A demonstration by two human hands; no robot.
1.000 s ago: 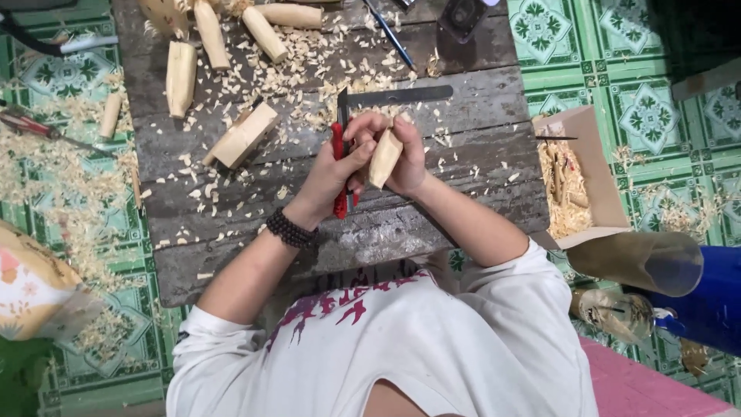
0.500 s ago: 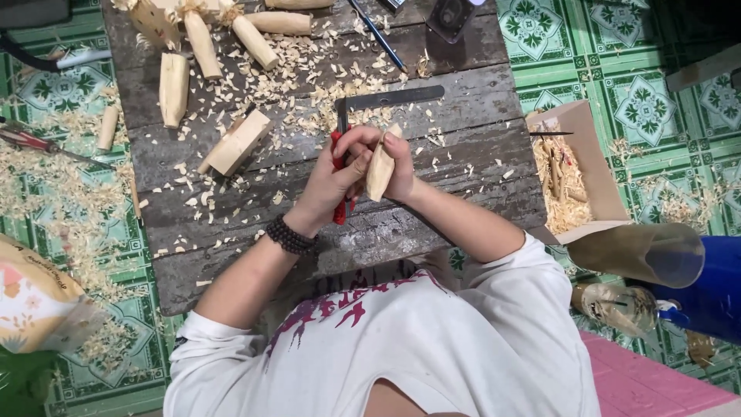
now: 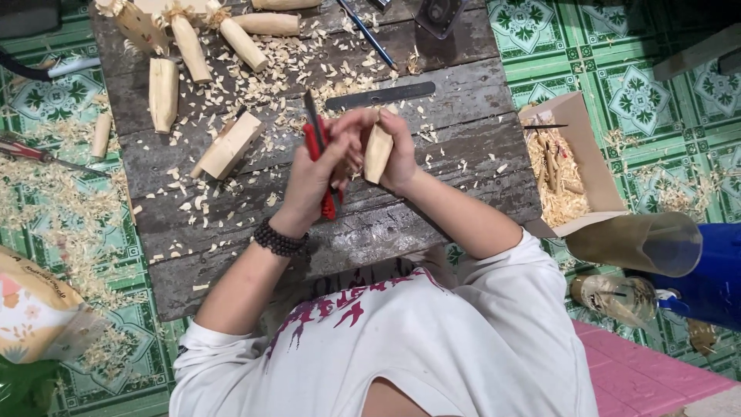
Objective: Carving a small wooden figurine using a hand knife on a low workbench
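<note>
My left hand (image 3: 312, 176), with a dark bead bracelet (image 3: 279, 239) on its wrist, grips a knife with a red handle (image 3: 329, 202); the dark blade (image 3: 310, 110) points away from me. My right hand (image 3: 403, 150) holds a short pale piece of carved wood (image 3: 378, 150) upright, close beside the knife. Both hands meet above a worn plank board (image 3: 448, 193) strewn with wood shavings. Whether the blade touches the wood is hidden by my fingers.
A squared wood block (image 3: 230, 145) and several rounded wood pieces (image 3: 164, 93) lie at the board's far left. A flat metal strip (image 3: 380, 95) lies beyond my hands. A cardboard box (image 3: 587, 162) of shavings and a clear plastic cup (image 3: 641, 243) stand at right. A red-handled tool (image 3: 31, 152) lies on the tiled floor.
My hands have stayed together over the board. The knife has slid a little to the left of the wood piece, and its blade now sticks out above my fingers.
</note>
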